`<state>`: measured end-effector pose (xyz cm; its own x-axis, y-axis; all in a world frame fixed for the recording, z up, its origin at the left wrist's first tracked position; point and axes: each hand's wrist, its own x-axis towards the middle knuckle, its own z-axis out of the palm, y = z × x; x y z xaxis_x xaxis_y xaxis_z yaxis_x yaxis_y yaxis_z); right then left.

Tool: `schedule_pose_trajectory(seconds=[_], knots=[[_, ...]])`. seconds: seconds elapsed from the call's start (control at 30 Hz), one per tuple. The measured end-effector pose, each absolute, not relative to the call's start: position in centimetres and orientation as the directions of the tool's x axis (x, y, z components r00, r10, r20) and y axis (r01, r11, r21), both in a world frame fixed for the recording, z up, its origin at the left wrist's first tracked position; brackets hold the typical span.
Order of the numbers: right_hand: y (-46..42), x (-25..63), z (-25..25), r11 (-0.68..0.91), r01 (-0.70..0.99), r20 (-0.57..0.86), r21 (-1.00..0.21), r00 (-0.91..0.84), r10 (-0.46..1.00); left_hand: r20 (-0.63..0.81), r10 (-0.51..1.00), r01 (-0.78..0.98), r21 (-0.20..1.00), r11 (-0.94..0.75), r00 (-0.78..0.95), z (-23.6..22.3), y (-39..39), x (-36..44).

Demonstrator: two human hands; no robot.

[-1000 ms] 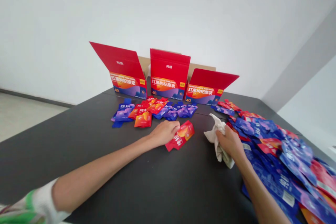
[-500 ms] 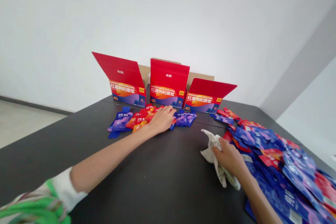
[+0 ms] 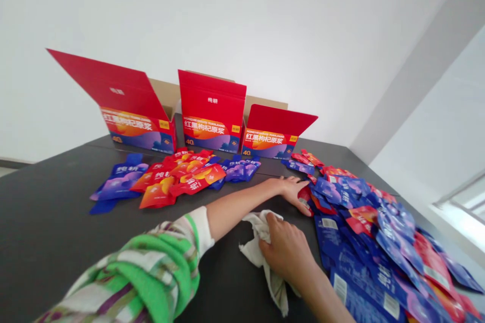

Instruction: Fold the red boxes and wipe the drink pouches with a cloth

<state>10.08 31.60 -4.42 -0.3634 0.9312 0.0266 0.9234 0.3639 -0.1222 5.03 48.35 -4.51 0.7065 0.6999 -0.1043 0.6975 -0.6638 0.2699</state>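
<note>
My left hand (image 3: 294, 193) reaches across to the right with its fingers spread, at the near-left edge of a big heap of blue and red pouches (image 3: 352, 212). A red pouch (image 3: 305, 201) lies right beside its fingers and thumb. Closer to me, my right hand (image 3: 286, 245) is closed around a crumpled whitish cloth (image 3: 257, 247), which hangs down onto the dark tabletop. Left of centre, a smaller group of red pouches (image 3: 182, 176) lies loosely overlapped, with a blue pouch (image 3: 121, 179) at its left end and more blue pouches (image 3: 240, 167) at its right.
Three red printed cartons with raised lids stand in a row at the back: a left carton (image 3: 140, 131), a middle carton (image 3: 212, 131) and a right carton (image 3: 270, 144). Behind them rises a white wall (image 3: 235, 20). The dark table (image 3: 49, 222) extends left.
My left hand has left the smaller pouch group and moved right to the heap's edge. A red pouch now lies nearer on that group. My right hand still grips the cloth; the view has shifted right.
</note>
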Motion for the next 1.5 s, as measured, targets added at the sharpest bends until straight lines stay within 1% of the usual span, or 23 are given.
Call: schedule_pose_trajectory(seconds=[0.1,0.23,0.27,0.33,0.43,0.5,0.63,0.77,0.83,0.9,0.97,1.0,1.07,1.13,1.2,1.27,1.33,1.43,1.47,1.5], knots=[[31.6,10.2,-4.4,0.359,0.923,0.026,-0.137,-0.359,0.933,-0.016,0.696,0.675,0.260,-0.690,0.718,-5.6,47.7,6.3],[31.5,10.3,-4.4,0.375,0.917,0.048,-0.133,-0.372,0.927,0.086,0.617,0.586,0.237,-0.775,0.782,-5.7,47.1,6.0],[31.5,10.4,-4.4,0.379,0.916,0.052,-0.132,-0.375,0.925,0.103,0.615,0.579,0.243,-0.778,0.782,-5.6,47.0,5.7],[31.6,10.4,-4.4,0.386,0.913,0.057,-0.131,-0.382,0.922,0.125,0.660,0.610,0.284,-0.740,0.741,-5.5,46.9,5.2],[31.7,10.6,-4.4,0.384,0.914,0.042,-0.133,-0.382,0.923,0.118,0.768,0.695,0.357,-0.624,0.630,-5.5,46.8,4.4],[31.9,10.8,-4.1,0.385,0.913,0.015,-0.136,-0.387,0.922,0.113,0.806,0.722,0.387,-0.574,0.580,-5.5,46.5,3.6],[32.4,12.0,-3.4,0.406,0.899,-0.044,-0.162,-0.417,0.908,0.123,0.844,0.731,0.445,-0.517,0.522,-5.0,44.9,0.8],[33.1,13.9,-2.5,0.389,0.896,-0.053,-0.213,-0.408,0.911,0.135,0.855,0.717,0.489,-0.497,0.501,-3.6,41.6,-3.5],[33.5,14.9,-1.9,0.382,0.887,-0.051,-0.258,-0.408,0.912,0.115,0.864,0.689,0.557,-0.464,0.489,-3.1,39.5,-5.9],[33.8,15.5,-1.3,0.384,0.866,-0.044,-0.321,-0.418,0.907,0.077,0.876,0.642,0.650,-0.407,0.477,-3.0,37.2,-8.1],[33.9,15.5,-1.0,0.368,0.853,0.002,-0.369,-0.395,0.919,0.033,0.888,0.607,0.719,-0.340,0.458,-3.4,34.9,-9.6],[33.7,15.0,-1.1,0.347,0.860,0.037,-0.374,-0.360,0.932,0.012,0.894,0.600,0.738,-0.310,0.448,-3.7,33.8,-10.0],[33.0,13.5,-1.7,0.297,0.891,0.106,-0.344,-0.278,0.955,0.006,0.905,0.606,0.741,-0.289,0.425,-4.4,32.0,-10.2],[32.0,11.4,-2.7,0.283,0.914,0.133,-0.291,-0.255,0.958,0.054,0.914,0.638,0.700,-0.322,0.402,-4.9,30.7,-9.8],[31.2,9.5,-3.7,0.330,0.913,0.133,-0.237,-0.306,0.943,0.108,0.923,0.690,0.633,-0.350,0.369,-5.1,30.0,-9.0],[31.1,8.6,-4.1,0.380,0.905,0.130,-0.191,-0.360,0.924,0.121,0.934,0.733,0.588,-0.340,0.336,-5.0,29.7,-8.4],[31.7,8.6,-4.0,0.337,0.932,0.117,-0.132,-0.323,0.939,0.118,0.941,0.752,0.573,-0.325,0.316,-5.0,29.7,-8.1],[32.7,9.3,-3.5,0.186,0.982,0.074,-0.046,-0.182,0.981,0.140,0.944,0.761,0.561,-0.325,0.300,-5.0,29.7,-8.1],[32.8,9.3,-3.4,0.186,0.982,0.069,-0.036,-0.184,0.981,0.148,0.943,0.761,0.559,-0.329,0.299,-5.1,29.8,-8.1],[32.7,9.2,-3.3,0.229,0.973,0.069,-0.040,-0.226,0.972,0.154,0.940,0.757,0.560,-0.337,0.304,-5.1,29.8,-8.2]])
